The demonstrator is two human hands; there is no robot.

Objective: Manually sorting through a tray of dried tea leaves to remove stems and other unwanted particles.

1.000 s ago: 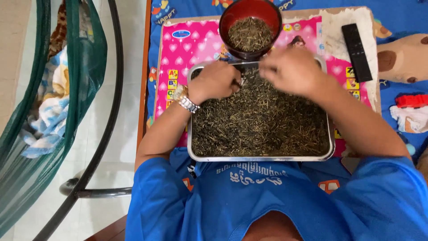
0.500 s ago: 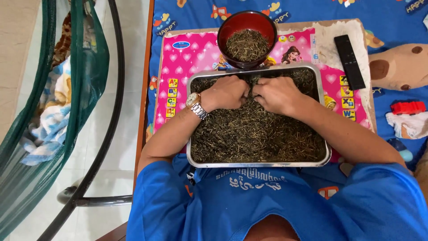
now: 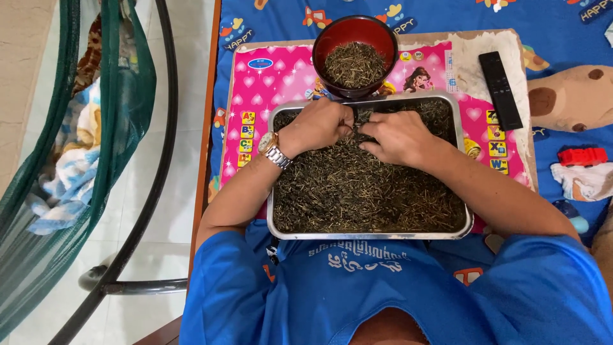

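Observation:
A metal tray (image 3: 271, 191) lies in front of me, filled with dark dried strands (image 3: 364, 191). My left hand (image 3: 317, 124), with a wristwatch (image 3: 273, 149) on the wrist, rests on the strands at the tray's far side with fingers curled into them. My right hand (image 3: 399, 136) sits just beside it, fingers bent and pinching at the strands; the fingertips of both hands nearly meet. Beyond the tray stands a dark red bowl (image 3: 332, 38) partly filled with the same strands.
Tray and bowl sit on a pink picture mat (image 3: 268, 76) over a blue patterned cloth. A black remote (image 3: 500, 89) lies at the right, with a brown soft toy (image 3: 575, 96) and small toys further right. A green hammock on a black frame (image 3: 64, 191) stands at left.
Both hands drew back from the tray's far edge near the bowl to the middle of its far half, and came closer together. The camera view shifted slightly.

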